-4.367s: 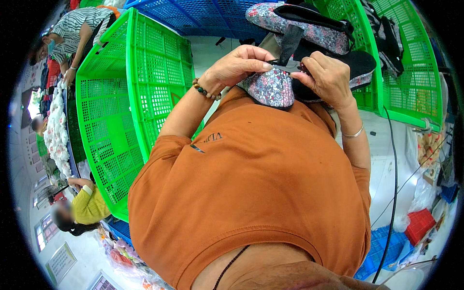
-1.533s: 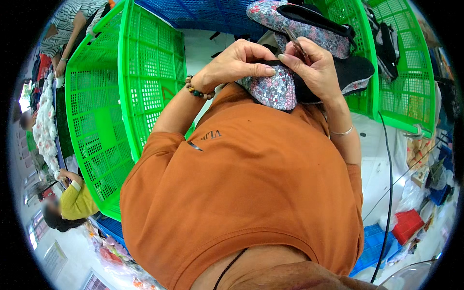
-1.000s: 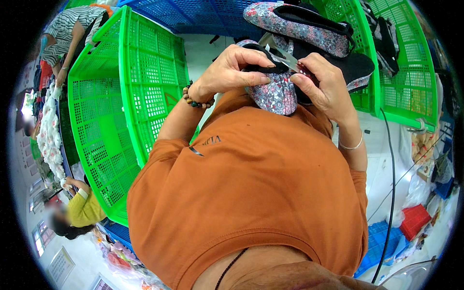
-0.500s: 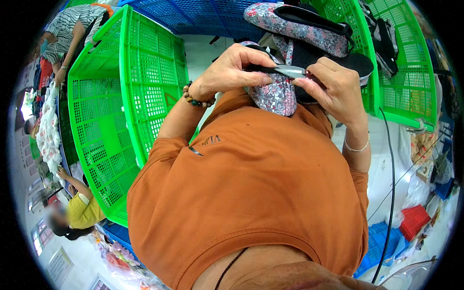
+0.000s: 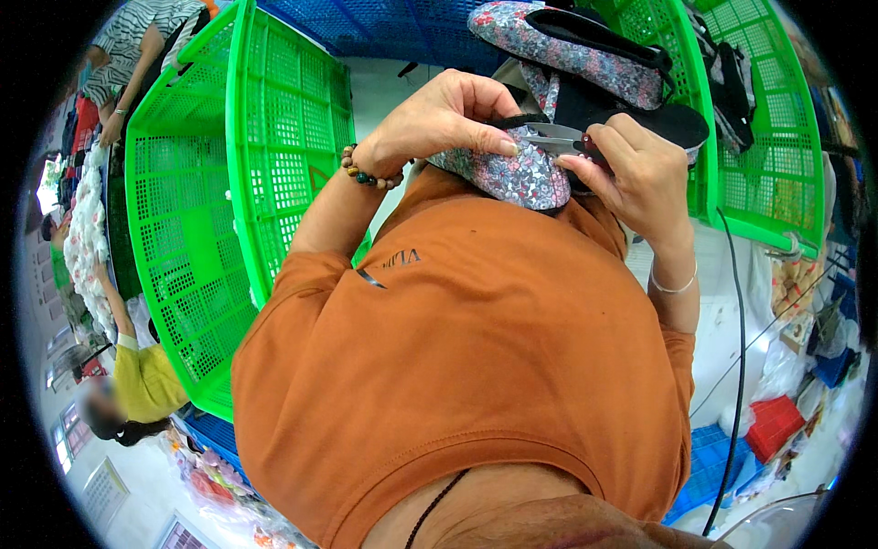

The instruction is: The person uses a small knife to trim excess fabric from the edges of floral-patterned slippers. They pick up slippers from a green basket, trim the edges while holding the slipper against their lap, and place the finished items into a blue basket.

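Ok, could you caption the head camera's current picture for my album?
Left hand gripping a flowered shoe, right hand holding small scissors at its edge, a green basket to the left.

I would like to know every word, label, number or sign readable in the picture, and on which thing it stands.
Orange shirt: dark letters on the chest, partly creased, not copied here.
Wall board, lower left: printed lines, too small and blurred to read.
Green crate: faint mark, unreadable.
Floral shoe in the left hand: no lettering visible.
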The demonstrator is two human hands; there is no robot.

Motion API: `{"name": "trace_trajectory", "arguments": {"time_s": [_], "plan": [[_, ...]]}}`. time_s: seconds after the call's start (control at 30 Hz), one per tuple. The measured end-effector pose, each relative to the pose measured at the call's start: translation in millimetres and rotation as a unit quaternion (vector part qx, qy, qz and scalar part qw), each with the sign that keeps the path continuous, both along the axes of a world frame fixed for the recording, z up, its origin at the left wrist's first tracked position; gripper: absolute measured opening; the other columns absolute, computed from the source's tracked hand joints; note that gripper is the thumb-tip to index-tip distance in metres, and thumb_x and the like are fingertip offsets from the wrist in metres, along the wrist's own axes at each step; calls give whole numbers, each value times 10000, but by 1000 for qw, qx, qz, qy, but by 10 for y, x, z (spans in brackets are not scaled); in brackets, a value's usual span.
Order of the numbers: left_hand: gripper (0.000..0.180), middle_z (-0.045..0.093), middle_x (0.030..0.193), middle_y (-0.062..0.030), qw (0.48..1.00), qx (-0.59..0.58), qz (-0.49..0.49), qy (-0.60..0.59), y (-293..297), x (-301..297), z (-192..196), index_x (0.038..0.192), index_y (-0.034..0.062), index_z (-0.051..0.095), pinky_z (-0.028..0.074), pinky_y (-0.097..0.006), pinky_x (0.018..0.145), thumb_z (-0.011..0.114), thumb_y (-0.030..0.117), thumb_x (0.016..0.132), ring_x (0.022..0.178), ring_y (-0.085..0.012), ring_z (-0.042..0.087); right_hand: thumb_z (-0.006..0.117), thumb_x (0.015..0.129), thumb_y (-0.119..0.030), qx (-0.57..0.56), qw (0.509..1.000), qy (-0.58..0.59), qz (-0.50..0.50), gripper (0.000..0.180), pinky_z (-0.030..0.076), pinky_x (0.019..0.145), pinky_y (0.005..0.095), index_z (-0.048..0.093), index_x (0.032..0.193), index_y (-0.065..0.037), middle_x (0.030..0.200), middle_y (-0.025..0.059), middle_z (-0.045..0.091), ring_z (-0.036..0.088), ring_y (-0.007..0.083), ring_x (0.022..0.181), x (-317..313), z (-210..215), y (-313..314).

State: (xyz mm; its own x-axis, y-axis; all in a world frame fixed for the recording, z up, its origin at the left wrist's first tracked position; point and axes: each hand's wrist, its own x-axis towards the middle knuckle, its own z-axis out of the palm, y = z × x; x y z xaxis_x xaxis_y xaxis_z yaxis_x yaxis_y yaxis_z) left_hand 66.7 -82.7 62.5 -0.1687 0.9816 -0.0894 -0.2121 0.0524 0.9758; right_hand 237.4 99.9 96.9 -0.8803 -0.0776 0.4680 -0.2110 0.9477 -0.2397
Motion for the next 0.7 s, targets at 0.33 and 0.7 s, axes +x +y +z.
{"name": "trace_trajectory", "arguments": {"time_s": [0.33, 0.7], "plan": [[199, 654, 773, 3, 999, -20, -3, 30, 44, -22, -14, 866, 12, 663, 454, -185, 624, 776, 63, 710, 695, -44, 569, 673, 754, -368, 61, 997, 6, 48, 313, 412, 468, 305, 541, 695, -90, 658, 29, 478, 549, 186, 562, -168, 76, 37], [212, 660, 803, -5, 1000, -24, -2, 11, 40, -29, -28, 892, 4, 663, 470, -187, 680, 768, 44, 712, 725, -49, 581, 688, 754, -371, 33, 999, 5, -1, 316, 402, 443, 314, 561, 684, -90, 635, 21, 493, 540, 200, 520, -95, 51, 49]]}}
